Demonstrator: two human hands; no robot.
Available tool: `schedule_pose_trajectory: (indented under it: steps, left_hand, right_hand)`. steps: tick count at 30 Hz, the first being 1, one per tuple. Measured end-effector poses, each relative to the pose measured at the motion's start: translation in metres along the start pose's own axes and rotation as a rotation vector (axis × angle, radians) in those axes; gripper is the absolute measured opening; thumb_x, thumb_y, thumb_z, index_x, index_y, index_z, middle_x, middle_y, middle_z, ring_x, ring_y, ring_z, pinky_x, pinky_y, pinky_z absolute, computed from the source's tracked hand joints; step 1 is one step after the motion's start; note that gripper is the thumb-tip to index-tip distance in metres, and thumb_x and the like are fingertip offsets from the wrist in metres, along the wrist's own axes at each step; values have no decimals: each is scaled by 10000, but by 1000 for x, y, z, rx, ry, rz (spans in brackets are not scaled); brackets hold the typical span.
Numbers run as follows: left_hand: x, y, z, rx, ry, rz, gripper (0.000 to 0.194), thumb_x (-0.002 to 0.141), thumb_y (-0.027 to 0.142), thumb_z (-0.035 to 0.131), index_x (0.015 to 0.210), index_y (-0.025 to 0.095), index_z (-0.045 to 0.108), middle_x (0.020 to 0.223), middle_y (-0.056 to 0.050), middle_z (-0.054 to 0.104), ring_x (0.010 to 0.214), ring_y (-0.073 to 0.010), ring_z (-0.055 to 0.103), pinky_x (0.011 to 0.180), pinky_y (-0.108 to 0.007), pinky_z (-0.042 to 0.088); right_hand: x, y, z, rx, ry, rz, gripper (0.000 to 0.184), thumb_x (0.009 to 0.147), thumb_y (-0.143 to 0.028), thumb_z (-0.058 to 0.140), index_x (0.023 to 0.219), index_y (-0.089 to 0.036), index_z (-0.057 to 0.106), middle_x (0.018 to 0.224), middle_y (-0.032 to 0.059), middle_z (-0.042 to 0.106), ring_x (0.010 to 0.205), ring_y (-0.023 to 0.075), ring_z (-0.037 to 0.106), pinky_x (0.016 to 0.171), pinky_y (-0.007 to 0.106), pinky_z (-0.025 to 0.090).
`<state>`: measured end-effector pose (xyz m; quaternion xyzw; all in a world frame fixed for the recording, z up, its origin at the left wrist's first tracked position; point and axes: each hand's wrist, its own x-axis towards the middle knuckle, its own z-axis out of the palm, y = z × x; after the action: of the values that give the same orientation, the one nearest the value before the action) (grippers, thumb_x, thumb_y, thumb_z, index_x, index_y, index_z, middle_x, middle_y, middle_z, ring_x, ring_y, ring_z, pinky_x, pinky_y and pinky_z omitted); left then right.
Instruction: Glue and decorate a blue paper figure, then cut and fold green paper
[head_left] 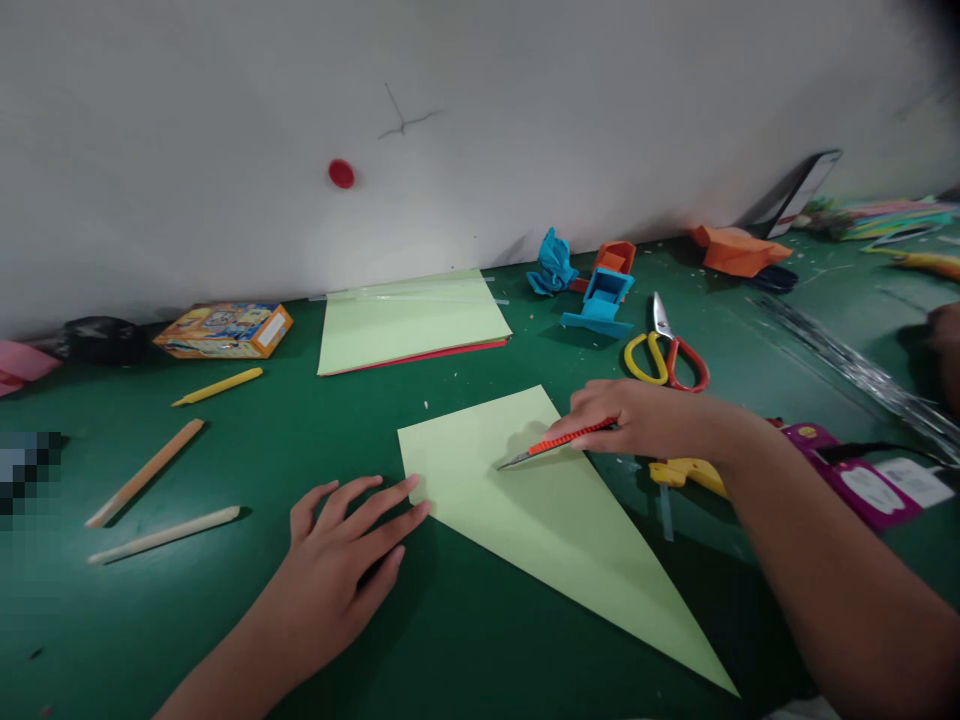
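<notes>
A pale green sheet of paper (547,510), cut to a long triangle, lies on the green table (225,620). My right hand (637,420) is closed round an orange utility knife (559,443), whose blade tip rests on the sheet near its upper middle. My left hand (341,560) lies flat and open on the table, fingertips touching the sheet's left edge.
Yellow-and-red scissors (664,355) lie behind my right hand. A stack of green paper (409,320), blue and orange paper models (604,290), a small box (225,330), wooden sticks (146,470) and a yellow pencil (217,386) sit around. A purple package (855,480) lies right.
</notes>
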<state>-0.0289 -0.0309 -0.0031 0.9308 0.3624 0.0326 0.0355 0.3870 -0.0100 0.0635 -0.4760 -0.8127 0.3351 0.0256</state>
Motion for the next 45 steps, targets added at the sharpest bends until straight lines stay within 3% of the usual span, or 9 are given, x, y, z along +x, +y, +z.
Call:
schedule_pose_trajectory:
  steps: [14, 26, 35, 45]
  left_hand:
    - [-1, 0, -1, 48, -5, 8, 538, 1052, 280, 429, 1534, 518, 401, 1614, 92, 442, 1419, -330, 437, 1095, -596, 349]
    - [2, 1, -2, -16, 29, -7, 521, 1023, 263, 487, 1494, 484, 492, 1562, 57, 522, 1392, -318, 477, 1154, -582, 318]
    - [1, 0, -2, 21, 0, 2, 523, 1045, 275, 455, 1510, 514, 447, 1598, 87, 468, 1404, -323, 460, 1119, -594, 337]
    - [0, -1, -2, 19, 0, 2, 524, 1036, 270, 470, 1505, 502, 463, 1584, 69, 491, 1399, -322, 467, 1133, -594, 332]
  right_hand:
    - [0, 3, 0, -24, 25, -43, 370, 1039, -506, 479, 1337, -446, 689, 948, 50, 652, 846, 218, 612, 754, 326, 466]
    - [-3, 4, -2, 16, 8, 23, 352, 1008, -462, 521, 1319, -504, 681, 997, 31, 651, 903, 245, 611, 774, 348, 449]
    - [-6, -4, -7, 5, -36, 60, 363, 1043, -384, 495, 1352, -473, 663, 1002, 30, 575, 915, 213, 570, 830, 362, 408]
    - [-9, -4, -9, 21, -36, 98, 367, 1050, -442, 469, 1352, -423, 677, 1071, 51, 583, 931, 223, 559, 814, 364, 420]
